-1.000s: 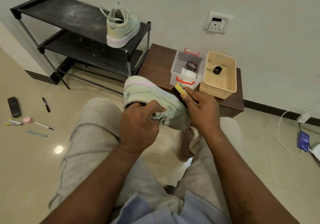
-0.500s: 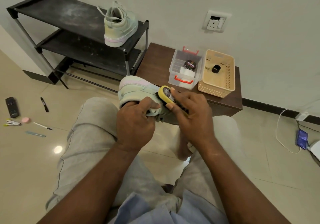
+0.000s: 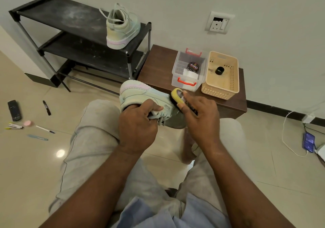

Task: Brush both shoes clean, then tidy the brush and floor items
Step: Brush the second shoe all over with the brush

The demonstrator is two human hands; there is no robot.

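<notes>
While the left hand [image 3: 139, 123] grips a pale green shoe [image 3: 140, 94] by its opening, the right hand [image 3: 200, 116] presses a brush [image 3: 177, 95] to its side.
Its fingers [image 3: 190, 98] curl round the brush's rounded yellow back. Beyond the left hand, the matching shoe [image 3: 121, 28] stands on a dusty black rack [image 3: 52, 16]. Far to that hand's left, pens [image 3: 44, 129] and a black remote [image 3: 14, 110] lie on glossy tile [image 3: 35, 157].

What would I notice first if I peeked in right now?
In the middle, the left hand grips a pale green shoe while the right hand holds a yellow brush against it. The matching shoe stands on the black rack behind. Pens lie scattered on the floor at left.
</notes>
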